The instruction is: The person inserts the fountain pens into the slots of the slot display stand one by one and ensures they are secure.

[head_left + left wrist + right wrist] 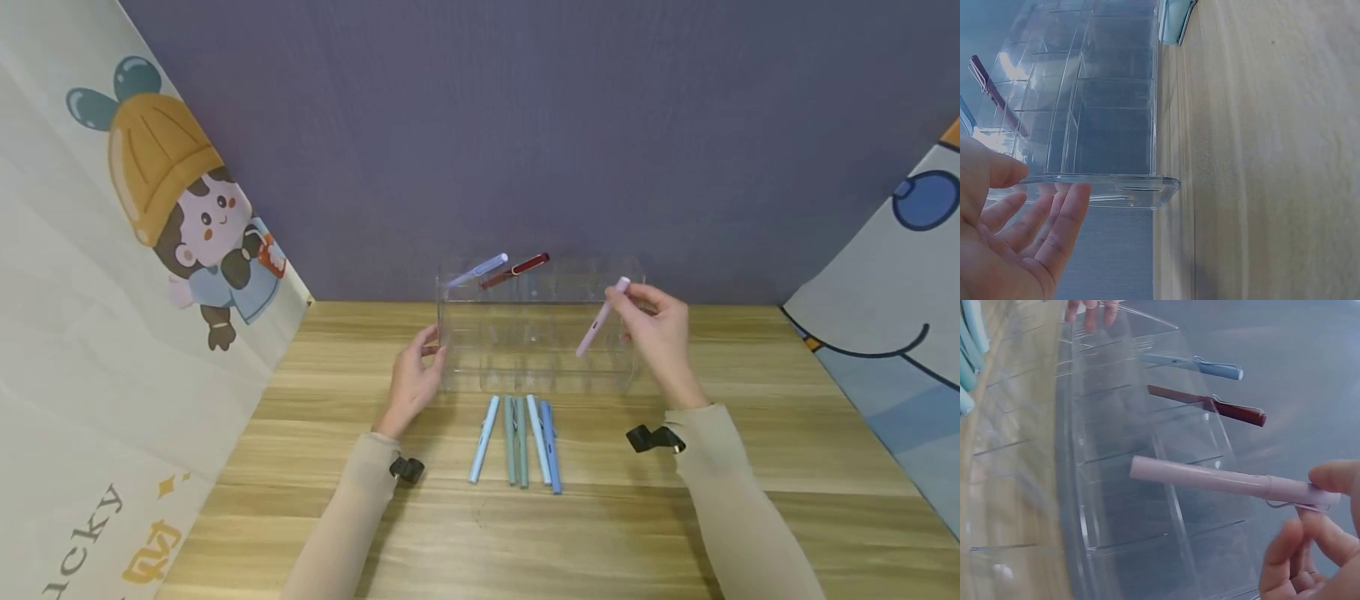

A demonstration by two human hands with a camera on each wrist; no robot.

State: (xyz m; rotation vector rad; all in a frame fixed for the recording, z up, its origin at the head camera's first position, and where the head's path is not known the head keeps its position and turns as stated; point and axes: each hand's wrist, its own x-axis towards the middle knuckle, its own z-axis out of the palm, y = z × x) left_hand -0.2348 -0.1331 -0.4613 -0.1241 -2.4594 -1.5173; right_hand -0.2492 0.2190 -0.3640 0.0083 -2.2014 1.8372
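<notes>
A clear plastic divided organizer (463, 385) stands on the table. My left hand (415, 379) holds its left side panel, thumb on one face and fingers on the other in the left wrist view. My right hand (660, 333) pinches a pale pink pen (1204, 478) near its clip end, between thumb and fingers. The pen slants over the organizer's right part, its free end pointing down and left in the head view. A dark red pen (1235, 412) and a periwinkle blue pen (1219, 369) lean in the organizer's back compartments.
In front of the organizer several pens lie on the wooden table (600, 533): a light blue pen (483, 439), two grey-green pens (522, 442), another light blue pen (538, 440) and a darker blue pen (551, 448). A dark grey-blue wall (525, 125) rises behind.
</notes>
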